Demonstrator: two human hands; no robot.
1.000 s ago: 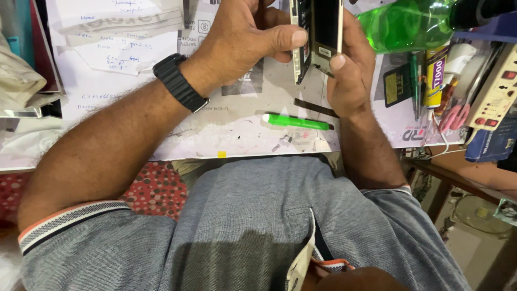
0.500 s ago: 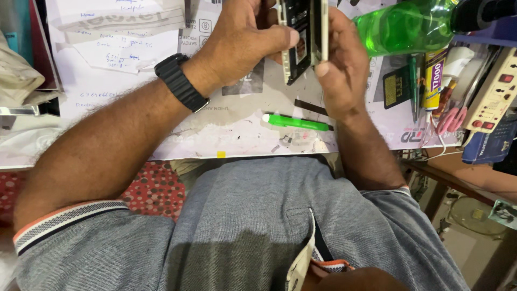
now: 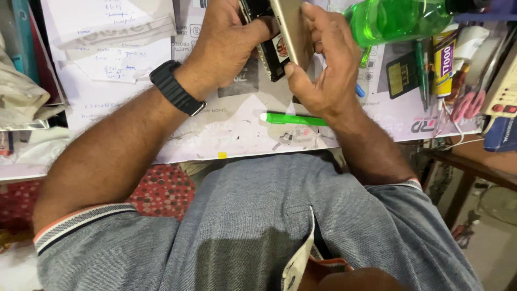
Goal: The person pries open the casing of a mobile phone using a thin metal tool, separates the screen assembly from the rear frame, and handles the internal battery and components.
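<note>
Phone (image 3: 277, 40) clamped between left hand (image 3: 226, 46) and right hand (image 3: 323, 64) fingers.

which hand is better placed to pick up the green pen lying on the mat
Right, probably. The right hand sits directly above the green pen, with its wrist nearly over it. The left hand is farther off and grips the black body of the opened phone.

Phone-repair workbench: printed work mat (image 3: 226, 134), glue tube (image 3: 445, 67), green liquid bottle (image 3: 398, 20), green pry tool (image 3: 296, 119), pink-handled snips (image 3: 467, 105), handwritten paper notes (image 3: 110, 48).
</note>
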